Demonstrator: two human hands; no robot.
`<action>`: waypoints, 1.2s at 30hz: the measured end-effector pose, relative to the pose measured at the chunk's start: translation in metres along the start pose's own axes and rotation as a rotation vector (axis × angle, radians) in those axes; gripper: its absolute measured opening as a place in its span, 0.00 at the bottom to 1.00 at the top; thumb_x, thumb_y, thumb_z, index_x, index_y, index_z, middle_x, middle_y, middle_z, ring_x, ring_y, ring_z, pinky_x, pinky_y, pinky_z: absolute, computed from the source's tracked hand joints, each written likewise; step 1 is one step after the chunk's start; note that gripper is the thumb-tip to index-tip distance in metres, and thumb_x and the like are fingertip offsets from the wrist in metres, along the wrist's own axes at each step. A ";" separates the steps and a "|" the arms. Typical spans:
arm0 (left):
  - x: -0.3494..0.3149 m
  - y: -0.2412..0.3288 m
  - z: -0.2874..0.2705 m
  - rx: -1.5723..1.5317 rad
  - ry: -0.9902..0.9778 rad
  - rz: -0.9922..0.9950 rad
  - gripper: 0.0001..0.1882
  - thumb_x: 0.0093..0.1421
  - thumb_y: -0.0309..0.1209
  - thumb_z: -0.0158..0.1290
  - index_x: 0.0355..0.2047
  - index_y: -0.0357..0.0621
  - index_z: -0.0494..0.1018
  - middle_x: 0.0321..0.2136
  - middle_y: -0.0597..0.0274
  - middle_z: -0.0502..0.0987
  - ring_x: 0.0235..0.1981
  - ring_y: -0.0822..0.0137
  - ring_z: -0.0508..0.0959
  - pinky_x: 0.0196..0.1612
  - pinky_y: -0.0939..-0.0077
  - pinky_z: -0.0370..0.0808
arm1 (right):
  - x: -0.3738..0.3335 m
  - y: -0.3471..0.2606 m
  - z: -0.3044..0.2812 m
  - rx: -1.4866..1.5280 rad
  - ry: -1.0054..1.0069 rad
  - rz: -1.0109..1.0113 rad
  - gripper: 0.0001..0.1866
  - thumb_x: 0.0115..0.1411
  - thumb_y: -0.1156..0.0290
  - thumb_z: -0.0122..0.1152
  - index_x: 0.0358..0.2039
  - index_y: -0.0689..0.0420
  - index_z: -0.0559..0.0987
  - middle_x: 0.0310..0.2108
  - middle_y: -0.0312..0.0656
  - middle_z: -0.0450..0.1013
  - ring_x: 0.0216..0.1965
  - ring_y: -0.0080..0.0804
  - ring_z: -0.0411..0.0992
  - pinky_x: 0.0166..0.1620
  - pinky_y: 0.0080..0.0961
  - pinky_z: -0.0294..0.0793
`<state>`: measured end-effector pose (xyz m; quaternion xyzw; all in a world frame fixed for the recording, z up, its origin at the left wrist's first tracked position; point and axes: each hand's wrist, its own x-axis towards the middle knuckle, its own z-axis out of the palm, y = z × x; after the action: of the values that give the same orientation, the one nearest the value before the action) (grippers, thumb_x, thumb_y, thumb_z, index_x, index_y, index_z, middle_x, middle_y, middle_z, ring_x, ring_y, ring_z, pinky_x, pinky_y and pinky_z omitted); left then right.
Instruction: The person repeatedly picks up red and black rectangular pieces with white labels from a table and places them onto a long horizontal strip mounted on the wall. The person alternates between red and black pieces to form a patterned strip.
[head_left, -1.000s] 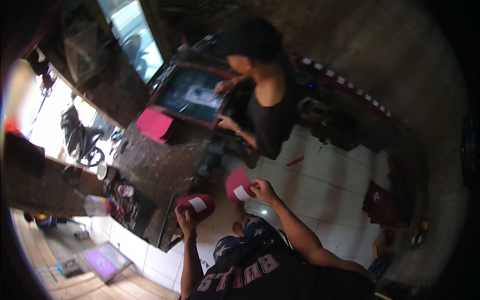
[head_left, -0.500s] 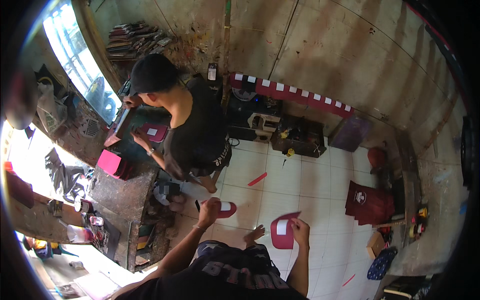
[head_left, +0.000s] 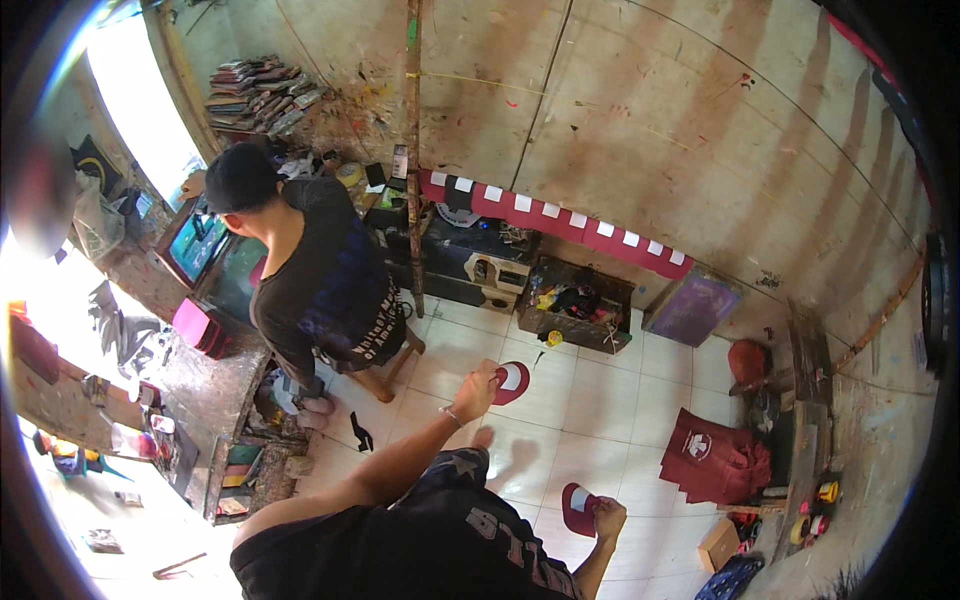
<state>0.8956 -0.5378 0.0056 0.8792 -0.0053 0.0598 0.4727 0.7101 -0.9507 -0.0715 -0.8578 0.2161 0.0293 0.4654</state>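
Note:
In my left hand (head_left: pixel 474 393) is a maroon fabric piece (head_left: pixel 522 392) with a rounded end and a white patch, gripped at one edge. My right hand (head_left: pixel 610 517) pinches a second maroon fabric piece (head_left: pixel 573 519), also with a white patch, low and to the right. Both pieces hang above the tiled floor, apart from each other. Beyond my left hand, several maroon pieces with white squares form a row (head_left: pixel 604 232) along the wall. My fingertips are partly hidden by the pieces.
A co-worker (head_left: pixel 325 270) sits on a wooden stool (head_left: pixel 395 365) at a bench with a framed screen (head_left: pixel 193 245). An open wooden box (head_left: pixel 575 305) and a purple board (head_left: pixel 695 305) stand by the wall. Maroon fabric (head_left: pixel 710 455) hangs over a rack at right.
My left hand has moved forward and right with its piece, toward the wall row. My right hand's piece is lower in view. The co-worker's hand has moved up, and the frame now stands tilted.

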 end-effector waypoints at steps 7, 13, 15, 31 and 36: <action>0.113 -0.047 0.097 0.459 -0.159 0.048 0.10 0.58 0.33 0.49 0.34 0.37 0.69 0.26 0.44 0.77 0.30 0.43 0.77 0.33 0.54 0.74 | 0.117 -0.002 -0.041 -0.675 -0.060 -0.189 0.14 0.49 0.62 0.56 0.21 0.60 0.80 0.24 0.51 0.75 0.27 0.48 0.74 0.34 0.40 0.72; 0.190 0.007 0.120 0.175 0.032 -0.144 0.06 0.56 0.28 0.49 0.32 0.38 0.70 0.27 0.43 0.76 0.29 0.42 0.76 0.32 0.54 0.72 | 0.262 -0.078 -0.102 -0.217 0.125 -0.110 0.11 0.54 0.66 0.56 0.30 0.61 0.78 0.25 0.51 0.74 0.28 0.45 0.73 0.33 0.35 0.70; 0.218 0.015 0.133 0.197 0.072 -0.050 0.05 0.56 0.26 0.49 0.32 0.38 0.70 0.27 0.43 0.76 0.29 0.42 0.76 0.32 0.54 0.71 | 0.316 -0.103 -0.115 -0.108 0.269 -0.246 0.11 0.55 0.68 0.59 0.22 0.63 0.74 0.16 0.47 0.67 0.18 0.35 0.64 0.24 0.32 0.61; 0.266 0.098 0.247 0.276 0.453 -0.449 0.05 0.57 0.25 0.49 0.33 0.37 0.70 0.21 0.47 0.76 0.23 0.51 0.76 0.29 0.61 0.71 | 0.750 -0.224 -0.133 0.545 -0.041 -0.393 0.19 0.55 0.79 0.59 0.48 0.55 0.75 0.27 0.32 0.69 0.27 0.18 0.63 0.33 0.15 0.64; 0.244 0.137 0.266 0.304 0.504 -0.519 0.06 0.57 0.25 0.49 0.34 0.37 0.71 0.21 0.46 0.77 0.23 0.53 0.77 0.28 0.62 0.70 | 0.781 -0.190 -0.113 0.611 -0.215 -0.096 0.19 0.56 0.80 0.57 0.49 0.55 0.74 0.30 0.32 0.68 0.28 0.18 0.65 0.36 0.16 0.67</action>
<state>1.1550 -0.8231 0.0008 0.8692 0.3422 0.1524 0.3228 1.4750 -1.2207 -0.0547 -0.6798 0.1239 0.0317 0.7222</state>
